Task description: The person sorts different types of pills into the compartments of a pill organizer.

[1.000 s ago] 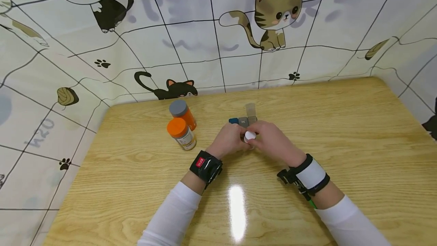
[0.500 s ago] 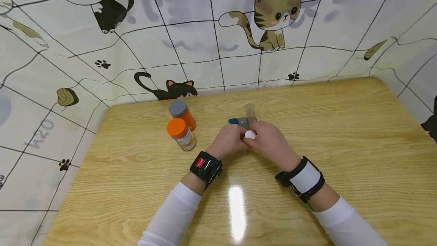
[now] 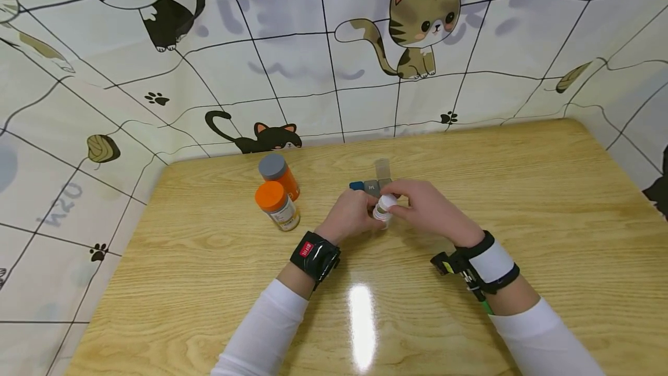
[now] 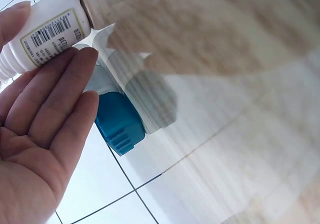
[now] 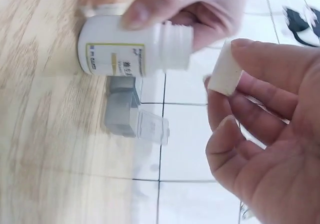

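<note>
A small white pill bottle [image 5: 107, 47] with a printed label is held by my left hand [image 3: 351, 213], thumb on one side and fingers on the other. Its threaded neck shows bare in the right wrist view. My right hand [image 3: 430, 210] pinches the white cap [image 5: 226, 73] between thumb and fingers, just apart from the neck. Beyond the bottle lies a pill organizer [image 3: 371, 186] with grey compartments and a blue end lid [image 4: 120, 121]. One clear lid [image 5: 153, 127] of it stands open.
Left of my hands, a bottle with an orange cap [image 3: 271, 196] stands in front of an orange bottle with a grey cap [image 3: 273, 165]. The wooden table [image 3: 209, 283] ends at a cat-patterned sheet [image 3: 313, 86] behind and to the sides.
The right hand has turned and drawn to the right, lifting the cap off the bottle's neck. The left hand keeps its hold and place.
</note>
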### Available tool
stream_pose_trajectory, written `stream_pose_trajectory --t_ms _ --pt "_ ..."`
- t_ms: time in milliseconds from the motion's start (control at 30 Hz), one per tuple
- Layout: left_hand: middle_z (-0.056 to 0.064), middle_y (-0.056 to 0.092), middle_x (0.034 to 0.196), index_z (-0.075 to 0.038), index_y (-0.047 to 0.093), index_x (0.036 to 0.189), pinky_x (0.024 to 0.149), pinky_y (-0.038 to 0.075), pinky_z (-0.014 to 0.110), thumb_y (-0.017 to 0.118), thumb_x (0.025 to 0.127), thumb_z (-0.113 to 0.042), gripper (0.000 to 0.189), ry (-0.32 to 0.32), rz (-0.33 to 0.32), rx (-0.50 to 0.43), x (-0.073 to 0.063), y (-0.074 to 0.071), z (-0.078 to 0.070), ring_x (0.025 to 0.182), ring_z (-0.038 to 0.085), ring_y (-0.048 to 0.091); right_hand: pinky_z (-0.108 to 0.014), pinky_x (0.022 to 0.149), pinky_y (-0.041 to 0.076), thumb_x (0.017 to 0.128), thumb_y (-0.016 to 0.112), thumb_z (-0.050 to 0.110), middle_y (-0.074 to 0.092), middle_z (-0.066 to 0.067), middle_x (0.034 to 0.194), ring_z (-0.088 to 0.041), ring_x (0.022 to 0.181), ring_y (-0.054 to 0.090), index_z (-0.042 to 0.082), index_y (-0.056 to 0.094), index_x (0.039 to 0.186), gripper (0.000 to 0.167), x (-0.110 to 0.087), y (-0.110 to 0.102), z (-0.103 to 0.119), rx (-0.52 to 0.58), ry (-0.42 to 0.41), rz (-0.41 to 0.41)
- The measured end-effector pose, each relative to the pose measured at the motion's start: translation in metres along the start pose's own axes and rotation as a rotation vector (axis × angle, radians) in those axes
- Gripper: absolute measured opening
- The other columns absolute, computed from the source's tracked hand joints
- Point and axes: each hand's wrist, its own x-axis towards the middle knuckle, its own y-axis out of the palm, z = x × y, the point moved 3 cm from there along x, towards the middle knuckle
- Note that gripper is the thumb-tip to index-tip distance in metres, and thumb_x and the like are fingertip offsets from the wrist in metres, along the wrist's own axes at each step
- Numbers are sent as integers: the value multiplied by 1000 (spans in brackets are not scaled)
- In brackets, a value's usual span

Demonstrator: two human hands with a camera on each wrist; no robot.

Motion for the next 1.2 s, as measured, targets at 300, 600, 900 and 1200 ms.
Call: stream_pose_trajectory --t_ms 300,600,900,1200 --pt "-5 70 74 -10 73 90 54 40 14 76 75 -24 21 -37 17 -32 -1 0 -1 59 0 51 -21 63 41 89 59 12 60 -10 92 -16 79 48 1 57 121 34 -20 -26 -27 91 158 -146" --pt "-4 72 80 -11 73 95 57 41 14 77 74 -26 26 -54 22 -33 0 2 0 64 1 54 -21 64 44 90 59 24 62 -10 100 0 79 57 7 57 113 28 -44 -33 -54 239 299 -151" --pt "-5 70 78 -11 73 88 58 41 14 78 73 -26 21 -58 18 -32 -1 1 -1 65 1 53 -22 69 48 89 61 18 65 -12 101 -4 82 61 4 60 112 27 -57 -23 -70 156 272 -135" --pt "-5 70 76 -11 73 91 56 40 15 77 74 -26 24 -60 23 -44 -1 2 0 62 2 52 -51 83 45 84 64 9 67 -18 99 -34 97 60 1 62 104 21 -63 -13 -71 -20 273 -114"
